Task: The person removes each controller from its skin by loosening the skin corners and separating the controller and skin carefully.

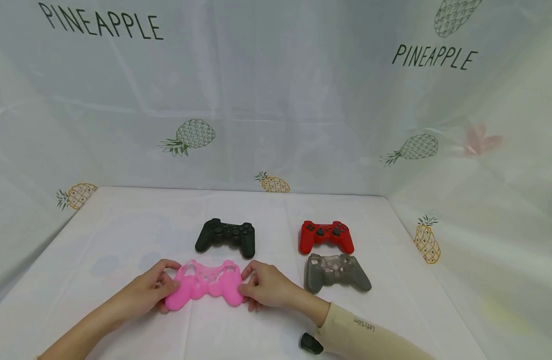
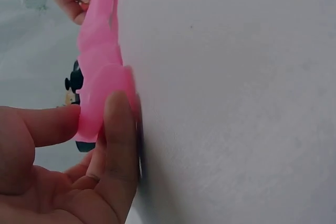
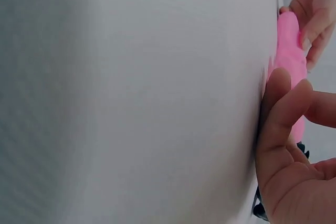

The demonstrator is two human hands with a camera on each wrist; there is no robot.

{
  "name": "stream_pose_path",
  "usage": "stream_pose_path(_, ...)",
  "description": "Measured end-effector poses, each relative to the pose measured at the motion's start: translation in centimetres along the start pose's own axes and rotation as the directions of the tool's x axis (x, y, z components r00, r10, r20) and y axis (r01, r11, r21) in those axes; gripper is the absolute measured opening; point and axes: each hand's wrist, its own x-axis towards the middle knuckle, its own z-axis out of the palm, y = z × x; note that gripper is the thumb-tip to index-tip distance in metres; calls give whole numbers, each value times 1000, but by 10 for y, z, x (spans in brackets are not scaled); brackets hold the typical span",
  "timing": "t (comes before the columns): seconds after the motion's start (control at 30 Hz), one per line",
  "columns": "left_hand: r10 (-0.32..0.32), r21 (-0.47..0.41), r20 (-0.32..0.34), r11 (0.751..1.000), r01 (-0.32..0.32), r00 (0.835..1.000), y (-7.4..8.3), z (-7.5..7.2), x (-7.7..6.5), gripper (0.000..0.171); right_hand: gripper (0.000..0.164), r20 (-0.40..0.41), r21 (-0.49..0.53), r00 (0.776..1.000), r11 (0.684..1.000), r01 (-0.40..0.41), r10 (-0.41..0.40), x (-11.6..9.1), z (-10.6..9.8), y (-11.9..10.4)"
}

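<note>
A pink controller cover [image 1: 205,282], soft-looking and with openings in its face, lies at the table's front middle. My left hand [image 1: 151,285] pinches its left grip between thumb and fingers. On the other side, my right hand [image 1: 268,286] pinches the right grip. Both hands also show around the pink cover [image 2: 105,72] in the left wrist view. Just behind it sits a black game controller [image 1: 227,237]. To the right is a red game controller [image 1: 325,236], with a grey controller cover [image 1: 318,275] in front of it.
White cloth covers the table [image 1: 136,230]. A pale curtain [image 1: 276,90] printed with pineapples hangs behind and at the sides. A small black object [image 1: 311,343] shows beside the right sleeve [image 1: 361,332]; its kind is unclear.
</note>
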Motion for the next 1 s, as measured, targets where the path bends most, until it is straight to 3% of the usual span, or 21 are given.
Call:
stream_pose_path(0.17,58,109,-2,992,-57,998,2,-5,2,48,19,-15,-116,999,993,34,-36,1,-6,-1)
stream_pose_path(0.3,98,202,-43,975,-87,994,7,-12,8,47,26,-98,-213,992,975,63,-85,6,-17,-1)
stream_pose_path(0.47,137,258,-97,960,-108,986,19,-21,30,50,46,-243,-253,964,966,42,-106,22,-32,-2)
stream_pose_path(0.57,169,290,-110,948,-131,980,24,-25,50,53,55,-286,-272,953,962,15,-96,33,-38,-2)
stream_pose_path(0.77,186,380,-104,915,-134,977,26,-25,80,56,58,-263,-328,960,945,4,-95,53,-40,-1)
stream_pose_path(1.0,175,384,-114,915,-119,978,28,-23,90,52,54,-269,-358,960,934,-20,-82,69,-36,-6)
